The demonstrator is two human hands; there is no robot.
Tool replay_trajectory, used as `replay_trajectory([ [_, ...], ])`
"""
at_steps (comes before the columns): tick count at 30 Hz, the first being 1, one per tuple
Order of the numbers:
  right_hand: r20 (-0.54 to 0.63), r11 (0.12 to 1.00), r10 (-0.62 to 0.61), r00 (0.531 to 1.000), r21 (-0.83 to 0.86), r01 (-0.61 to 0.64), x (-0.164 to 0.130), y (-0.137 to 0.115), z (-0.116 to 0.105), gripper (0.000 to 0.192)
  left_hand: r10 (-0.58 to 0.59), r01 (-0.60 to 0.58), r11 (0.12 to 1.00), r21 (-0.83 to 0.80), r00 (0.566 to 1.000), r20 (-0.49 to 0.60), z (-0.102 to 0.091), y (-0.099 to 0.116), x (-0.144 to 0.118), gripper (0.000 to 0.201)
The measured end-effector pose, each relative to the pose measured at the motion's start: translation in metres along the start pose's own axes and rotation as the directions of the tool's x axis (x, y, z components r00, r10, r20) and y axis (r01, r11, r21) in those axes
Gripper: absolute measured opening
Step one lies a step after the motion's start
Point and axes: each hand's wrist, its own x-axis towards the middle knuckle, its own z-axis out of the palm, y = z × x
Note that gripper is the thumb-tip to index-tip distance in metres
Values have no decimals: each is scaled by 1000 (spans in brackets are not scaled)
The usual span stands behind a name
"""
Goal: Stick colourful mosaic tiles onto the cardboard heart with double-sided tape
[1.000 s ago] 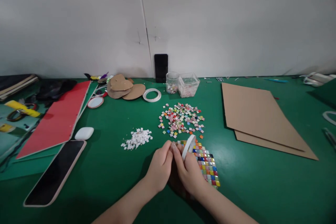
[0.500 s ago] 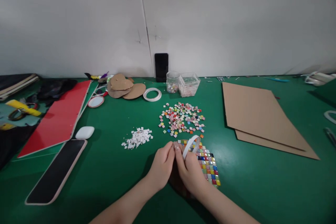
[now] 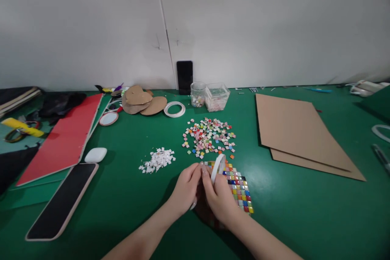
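Head view: I see my left hand (image 3: 185, 190) and right hand (image 3: 219, 198) meeting low at centre over the green desk (image 3: 131, 203), both w/ grip closed on a white tape ring (image 3: 218, 167) held on edge above the coloured tile grid (image 3: 239, 187). Loose tile pile (image 3: 209, 137) just beyond; white scraps (image 3: 157, 160) to the left.

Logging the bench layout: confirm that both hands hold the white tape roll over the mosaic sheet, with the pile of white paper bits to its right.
Wrong side. The head view shows the white paper bits left of the mosaic sheet. The left hand and right hand do hold the white tape roll.
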Motion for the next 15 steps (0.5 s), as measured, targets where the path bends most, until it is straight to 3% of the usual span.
replay_trajectory([
  [3,-67,993,11,998,121,-3,0,-1,0,34,-66,69,994,-84,997,27,0,2,-2,30],
  [5,-67,983,23,998,185,-10,0,-2,-1,34,-16,15,997,-73,1000,-17,-2,2,-2,29],
  [7,-53,970,34,998,242,-20,0,-3,-2,34,66,-67,998,-12,997,-37,-4,3,-3,28],
  [12,-51,948,102,994,307,-81,-2,-3,-1,33,161,-174,969,172,983,86,-8,9,-7,23],
  [15,-75,943,143,987,313,-113,-2,-4,-1,37,219,-240,932,271,970,106,-9,10,-9,21],
])
